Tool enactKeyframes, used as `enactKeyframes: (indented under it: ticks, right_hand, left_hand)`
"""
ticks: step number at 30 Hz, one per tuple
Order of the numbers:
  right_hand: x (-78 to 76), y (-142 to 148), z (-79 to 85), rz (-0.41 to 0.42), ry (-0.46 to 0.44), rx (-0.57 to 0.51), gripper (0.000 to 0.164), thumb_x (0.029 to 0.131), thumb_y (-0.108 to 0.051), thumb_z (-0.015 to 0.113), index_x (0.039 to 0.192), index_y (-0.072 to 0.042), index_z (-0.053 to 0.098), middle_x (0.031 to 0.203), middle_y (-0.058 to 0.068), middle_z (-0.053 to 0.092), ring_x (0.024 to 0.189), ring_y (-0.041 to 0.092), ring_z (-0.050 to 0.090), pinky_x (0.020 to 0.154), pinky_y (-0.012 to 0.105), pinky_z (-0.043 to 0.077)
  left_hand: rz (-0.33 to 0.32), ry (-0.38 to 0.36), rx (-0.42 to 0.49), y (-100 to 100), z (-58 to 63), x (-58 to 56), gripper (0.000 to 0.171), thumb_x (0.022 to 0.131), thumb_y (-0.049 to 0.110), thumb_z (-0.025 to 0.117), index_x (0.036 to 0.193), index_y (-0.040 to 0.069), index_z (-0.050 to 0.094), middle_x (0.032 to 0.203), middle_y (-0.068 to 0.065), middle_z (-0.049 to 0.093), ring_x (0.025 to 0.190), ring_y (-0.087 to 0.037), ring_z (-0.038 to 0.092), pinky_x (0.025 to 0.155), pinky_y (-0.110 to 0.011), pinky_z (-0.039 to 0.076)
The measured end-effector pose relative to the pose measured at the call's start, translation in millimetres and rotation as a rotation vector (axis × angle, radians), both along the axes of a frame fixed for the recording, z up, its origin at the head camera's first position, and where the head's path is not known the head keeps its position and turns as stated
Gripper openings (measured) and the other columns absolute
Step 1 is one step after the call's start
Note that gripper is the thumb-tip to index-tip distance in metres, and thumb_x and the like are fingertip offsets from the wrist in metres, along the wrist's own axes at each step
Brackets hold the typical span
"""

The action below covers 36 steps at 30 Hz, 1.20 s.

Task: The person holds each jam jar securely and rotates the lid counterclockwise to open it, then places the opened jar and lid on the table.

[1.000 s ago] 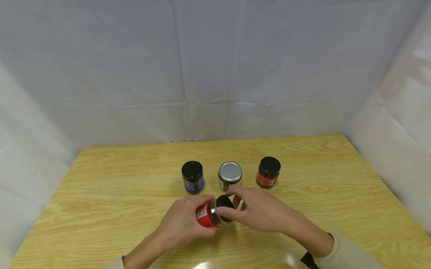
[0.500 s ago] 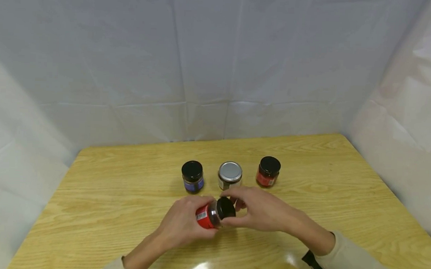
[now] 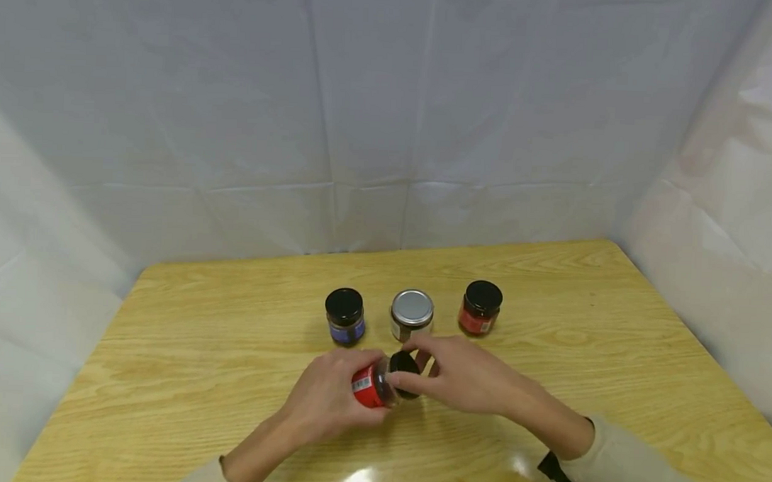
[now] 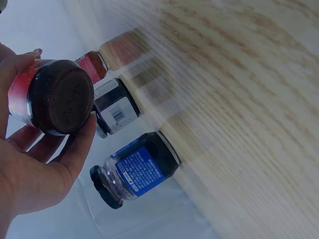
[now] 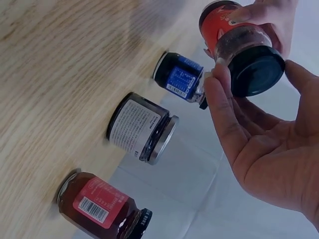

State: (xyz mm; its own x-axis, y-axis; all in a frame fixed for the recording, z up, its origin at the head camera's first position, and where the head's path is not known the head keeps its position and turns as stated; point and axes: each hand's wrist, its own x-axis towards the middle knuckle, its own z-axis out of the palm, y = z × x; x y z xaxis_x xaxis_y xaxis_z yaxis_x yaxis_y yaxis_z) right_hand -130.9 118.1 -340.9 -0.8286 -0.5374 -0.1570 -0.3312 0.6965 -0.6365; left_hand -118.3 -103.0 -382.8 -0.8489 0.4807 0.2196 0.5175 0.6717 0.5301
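In the head view my left hand grips a glass jar with a red label, tilted on its side above the table. Its black lid points right, and my right hand pinches the rim between thumb and fingers. The right wrist view shows the lid sitting on the jar's mouth. In the left wrist view the jar's dark base faces the camera. Just beyond my hands stands a jar with a silver lid, its lower front partly covered by my right fingers.
A blue-labelled jar with a black lid stands behind my left hand. Another red-labelled jar stands at the right of the row. All rest upright on the wooden table, with white sheeting behind and at both sides.
The right fingers have shifted on the lid: the thumb drew back half a second ago and now lies further left over it again. The left hand and the standing jars stay put.
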Motion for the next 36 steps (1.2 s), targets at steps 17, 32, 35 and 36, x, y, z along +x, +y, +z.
enactKeyframes:
  ticks: [17,32,35,36]
  right_hand:
    - [-0.2,2.9,2.0,0.123,0.091,-0.097,0.053,0.084,-0.046,0.07,0.125,-0.015,0.059,0.108,-0.007,0.061,0.084,0.007,0.06,0.071,0.025,0.051]
    - [0.0,5.4,3.0,0.233,0.148,-0.088,0.046,0.085,-0.033,0.073,0.127,-0.024,0.058,0.118,-0.008,0.054,0.099,0.006,0.055,0.086,0.03,0.049]
    - [-0.3,5.9,2.5,0.252,0.162,-0.09,0.047,0.084,-0.03,0.075,0.127,-0.024,0.057,0.119,-0.008,0.052,0.102,0.007,0.053,0.087,0.029,0.048]
    - [-0.1,6.2,2.3,0.247,0.157,-0.086,0.05,0.084,-0.032,0.075,0.129,-0.024,0.056,0.121,-0.008,0.052,0.103,0.007,0.054,0.088,0.03,0.048]
  left_hand:
    - [0.001,0.007,0.017,-1.5,0.3,-0.1,0.039,0.063,0.035,0.082,0.096,0.027,0.063,0.083,0.016,0.057,0.073,-0.005,0.052,0.06,-0.021,0.046]
    - [-0.029,-0.012,0.031,-2.6,-0.2,0.1,0.042,0.064,0.034,0.082,0.101,0.024,0.065,0.085,0.016,0.059,0.073,-0.004,0.053,0.061,-0.021,0.047]
    - [-0.028,-0.016,0.029,-2.8,-0.8,0.2,0.046,0.064,0.034,0.082,0.106,0.023,0.066,0.087,0.015,0.06,0.075,-0.004,0.053,0.063,-0.022,0.047]
    - [-0.028,-0.015,0.027,-2.7,-1.0,0.3,0.045,0.064,0.034,0.082,0.105,0.023,0.066,0.087,0.015,0.06,0.075,-0.004,0.053,0.063,-0.022,0.047]
